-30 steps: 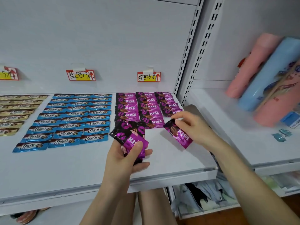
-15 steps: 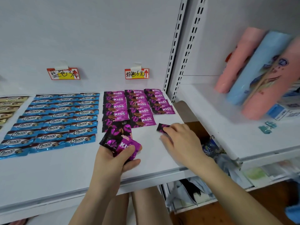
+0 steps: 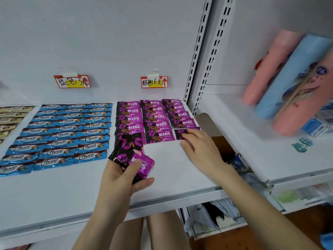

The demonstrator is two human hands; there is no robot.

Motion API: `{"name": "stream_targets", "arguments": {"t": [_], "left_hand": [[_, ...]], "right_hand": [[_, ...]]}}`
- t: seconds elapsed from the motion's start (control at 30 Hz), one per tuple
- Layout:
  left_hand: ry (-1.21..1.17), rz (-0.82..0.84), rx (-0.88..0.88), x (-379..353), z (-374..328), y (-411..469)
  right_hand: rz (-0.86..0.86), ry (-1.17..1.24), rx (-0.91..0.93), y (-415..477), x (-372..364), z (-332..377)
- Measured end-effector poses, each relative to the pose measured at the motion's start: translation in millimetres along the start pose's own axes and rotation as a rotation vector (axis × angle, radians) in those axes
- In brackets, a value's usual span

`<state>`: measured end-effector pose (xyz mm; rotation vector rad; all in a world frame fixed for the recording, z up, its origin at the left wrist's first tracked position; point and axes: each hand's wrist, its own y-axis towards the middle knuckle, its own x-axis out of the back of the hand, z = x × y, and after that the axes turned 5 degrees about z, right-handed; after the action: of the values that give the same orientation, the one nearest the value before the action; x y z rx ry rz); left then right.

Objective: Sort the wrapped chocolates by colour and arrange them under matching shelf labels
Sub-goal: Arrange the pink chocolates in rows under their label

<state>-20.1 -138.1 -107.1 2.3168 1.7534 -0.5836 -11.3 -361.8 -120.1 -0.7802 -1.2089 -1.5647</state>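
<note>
Chocolates sorted by colour on a white shelf, in flat rows running back to the wall.

Far left: gold packets, cut off by the frame edge, print too small to read.

Middle: blue packets, each printed "Choco", in three columns. The left label on the wall above them is handwritten 蓝色3元, with a red up-arrow.

Right: purple packets, black and purple with lip prints, printed "CHOCO KISS", also in three columns. The right label above them reads 粉色6元, with the same red arrow. Both labels are red-edged with a yellow patch and taped to the back wall.

Left hand: clamped on a bunch of purple packets, thumb across the top one and hiding part of "KISS". The bunch overlaps the front end of the first purple column.

Right hand: fingers stretched forward, tips pressing on one packet that lies flat at the front of the third purple column, just below its neighbour. Half of its print is hidden under the fingers.

The hands are apart, the left nearer the shelf edge.

On the neighbouring shelf to the right lean pink tubes and a blue tube, blurred, with printing I cannot read.
</note>
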Motion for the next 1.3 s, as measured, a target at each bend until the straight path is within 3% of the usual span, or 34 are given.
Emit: {"name": "stream_targets", "arguments": {"t": [0.73,0.87,1.03,1.3], "left_hand": [[0.045,-0.044,-0.037,3,-3,-1],[0.081,-0.049,-0.053,2,-10,-4],[0.085,-0.059,-0.090,-1,-15,-7],[0.031,-0.088,-0.112,12,-23,-13]], "right_hand": [[0.017,-0.024,-0.039,-1,-5,-5],[-0.094,0.266,-0.068,-3,10,15],[0.049,0.779,-0.018,-11,31,77],[0.170,0.932,0.028,-17,24,111]]}}
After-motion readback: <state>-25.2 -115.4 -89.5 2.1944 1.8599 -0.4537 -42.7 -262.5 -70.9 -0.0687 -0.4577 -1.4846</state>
